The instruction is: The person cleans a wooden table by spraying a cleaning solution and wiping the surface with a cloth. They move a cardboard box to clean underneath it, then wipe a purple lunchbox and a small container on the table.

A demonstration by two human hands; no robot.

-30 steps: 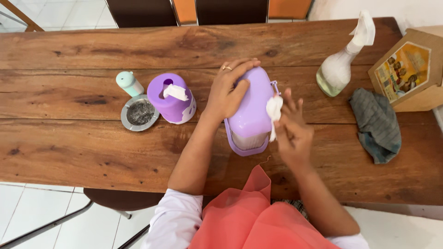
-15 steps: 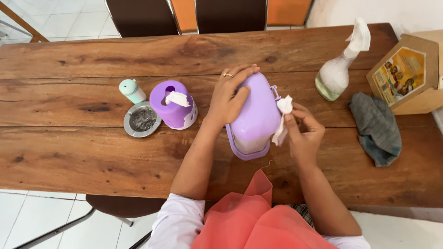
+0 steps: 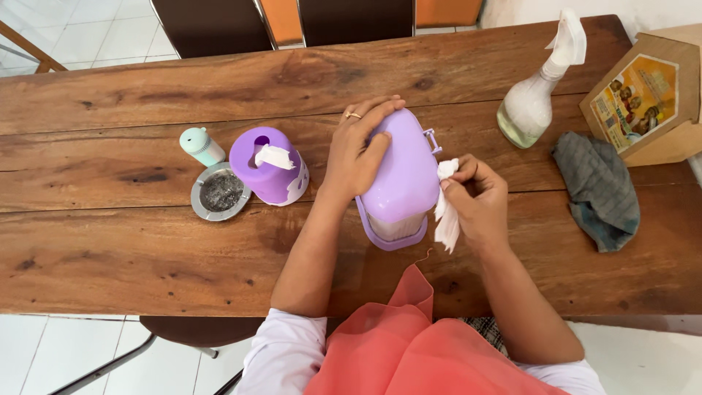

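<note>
A lilac plastic container (image 3: 401, 172) is stood near the front middle of the wooden tabletop (image 3: 131, 256), tipped a little, its lid end toward the camera. It is steadied by the left hand (image 3: 360, 150), which is spread over its rounded top and near side, fingers wrapped on it. A crumpled white tissue (image 3: 446, 208) is pinched in the right hand (image 3: 475, 201) and pressed against the container's right flank, by a small hinge or clasp. Wiping of that side is judged under way; the remaining faces cannot be judged clean or not.

Also noted: a purple tissue dispenser (image 3: 269, 165), a round metal ashtray (image 3: 221, 192), a small mint bottle (image 3: 202, 145), a spray bottle (image 3: 537, 91), a grey cloth (image 3: 598, 189), a cardboard box (image 3: 643, 99) cut by the frame edge. The container's far side and its contents are hidden.
</note>
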